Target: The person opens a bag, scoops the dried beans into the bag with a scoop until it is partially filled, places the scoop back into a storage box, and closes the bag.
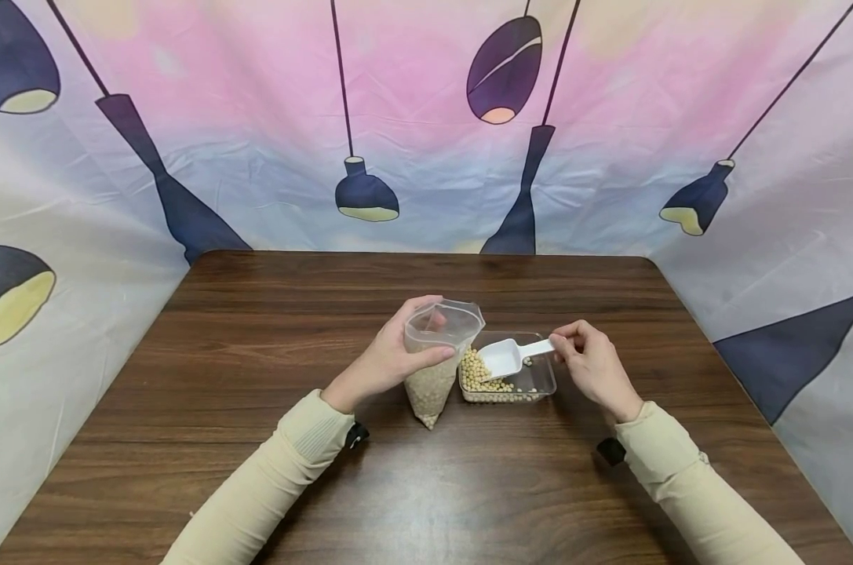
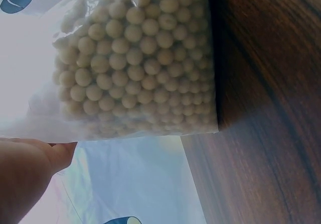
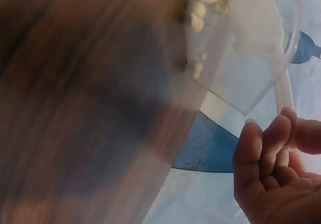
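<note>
My left hand (image 1: 391, 353) grips a clear plastic bag (image 1: 443, 326) near its open mouth, thumb in front and fingers behind. Pale round beans (image 2: 135, 58) fill the lower part of the bag, whose bottom is by the tabletop. My right hand (image 1: 594, 365) pinches the handle of a white scoop (image 1: 504, 359) between thumb and fingers. The scoop's head dips into a clear rectangular container (image 1: 548, 384), against beans (image 1: 474, 369) heaped at its left side. In the right wrist view the curled fingers (image 3: 248, 153) hold the handle beside the container's corner.
Beneath everything is a dark brown wooden table (image 1: 256, 329). Behind it and at both sides hangs a cloth backdrop (image 1: 271, 180) printed with lamps. The container stands just right of the bag.
</note>
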Demonstrator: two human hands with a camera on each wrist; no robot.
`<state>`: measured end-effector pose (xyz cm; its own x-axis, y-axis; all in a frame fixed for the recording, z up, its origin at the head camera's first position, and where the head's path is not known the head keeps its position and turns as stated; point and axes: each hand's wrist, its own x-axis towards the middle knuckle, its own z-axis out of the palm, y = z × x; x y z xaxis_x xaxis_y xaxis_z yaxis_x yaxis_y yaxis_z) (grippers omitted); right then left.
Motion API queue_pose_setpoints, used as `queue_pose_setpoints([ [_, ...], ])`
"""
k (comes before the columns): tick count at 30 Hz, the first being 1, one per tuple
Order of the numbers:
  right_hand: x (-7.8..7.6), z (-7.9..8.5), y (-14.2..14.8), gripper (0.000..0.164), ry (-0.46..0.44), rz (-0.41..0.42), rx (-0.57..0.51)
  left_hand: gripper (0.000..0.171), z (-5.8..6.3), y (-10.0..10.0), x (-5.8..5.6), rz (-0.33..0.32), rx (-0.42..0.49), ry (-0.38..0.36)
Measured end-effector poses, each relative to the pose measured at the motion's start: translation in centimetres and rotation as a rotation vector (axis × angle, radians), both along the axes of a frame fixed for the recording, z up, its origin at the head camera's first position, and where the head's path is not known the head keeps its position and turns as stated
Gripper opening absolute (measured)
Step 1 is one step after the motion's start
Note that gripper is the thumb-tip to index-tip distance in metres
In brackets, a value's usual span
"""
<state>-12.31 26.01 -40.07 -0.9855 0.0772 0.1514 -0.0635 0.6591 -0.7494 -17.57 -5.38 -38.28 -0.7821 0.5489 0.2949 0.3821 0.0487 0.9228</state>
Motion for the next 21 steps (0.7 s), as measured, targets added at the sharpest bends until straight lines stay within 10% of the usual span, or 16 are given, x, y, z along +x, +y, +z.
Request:
queue_pose_setpoints([
  [7, 0.0, -0.5, -0.1, 0.022, -0.064, 0.004, -0.001, 0.066, 0.0, -0.1, 0.0, -0.005, 0.001, 0.0],
  [21, -0.2, -1.5, 0.7, 0.029, -0.226, -0.019, -0.379, 0.066, -0.1, -0.2, -0.1, -0.007, 0.004, -0.009],
])
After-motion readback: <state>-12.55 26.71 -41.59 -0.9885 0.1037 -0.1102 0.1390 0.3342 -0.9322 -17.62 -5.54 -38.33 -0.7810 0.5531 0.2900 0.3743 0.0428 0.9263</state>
